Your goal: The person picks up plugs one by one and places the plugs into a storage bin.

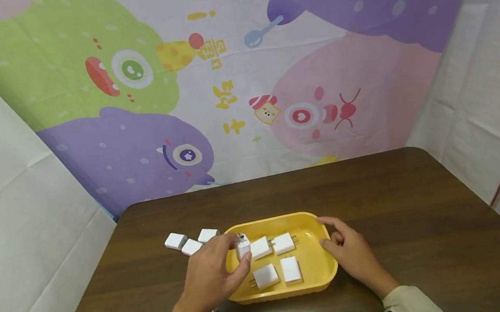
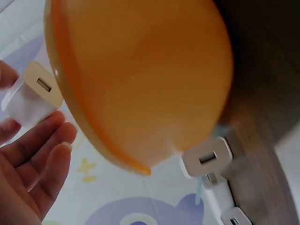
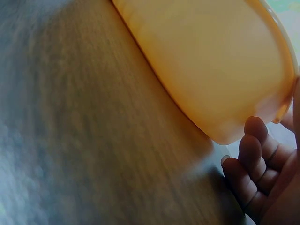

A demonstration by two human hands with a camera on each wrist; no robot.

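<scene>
While the left hand [image 1: 210, 275] pinches a white plug [image 1: 243, 249] at the left end of the yellow tray [image 1: 313, 258], the right hand [image 1: 350, 253] holds its right edge. Only the head view shows four plugs [image 1: 290, 270] inside; the left wrist view shows the pinched plug's slot [image 2: 44, 84]. The tray sits on a brown table [image 1: 410, 212] before a monster cloth [image 1: 236, 79].

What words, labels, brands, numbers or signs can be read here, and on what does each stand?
"干饭噜!": sideways yellow lettering on the white cartoon-print fabric backdrop; third character uncertain.
White box-shaped plastic chargers: no readable marking.
Yellow rounded-rectangular plastic tray: no lettering visible.
</scene>
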